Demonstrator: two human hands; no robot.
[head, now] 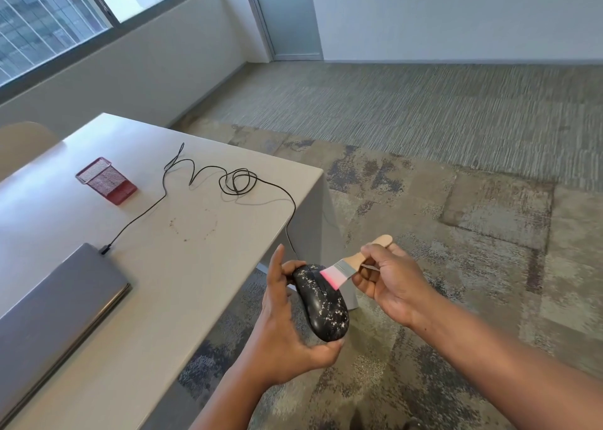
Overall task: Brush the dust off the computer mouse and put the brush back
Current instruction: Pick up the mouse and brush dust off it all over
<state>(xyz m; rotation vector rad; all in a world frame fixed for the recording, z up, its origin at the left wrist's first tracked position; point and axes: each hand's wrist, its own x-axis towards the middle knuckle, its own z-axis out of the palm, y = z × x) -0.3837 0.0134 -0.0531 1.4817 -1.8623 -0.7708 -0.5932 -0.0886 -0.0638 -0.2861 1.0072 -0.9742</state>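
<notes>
A black computer mouse point(321, 305), speckled with pale dust, is held off the table's right edge, over the carpet. My left hand point(284, 328) cups it from below and from the left side. My right hand point(391, 283) pinches the wooden handle of a small brush point(346, 268). The brush's pink bristles touch the front upper part of the mouse. The mouse's black cable point(235, 181) runs up over the table edge, loops on the tabletop and ends at a laptop.
A closed grey laptop point(55, 302) lies at the table's near left. A red mesh holder point(106, 180) stands further back on the white table point(182, 286). Brown specks point(195, 225) are scattered mid-table. Patterned carpet lies to the right.
</notes>
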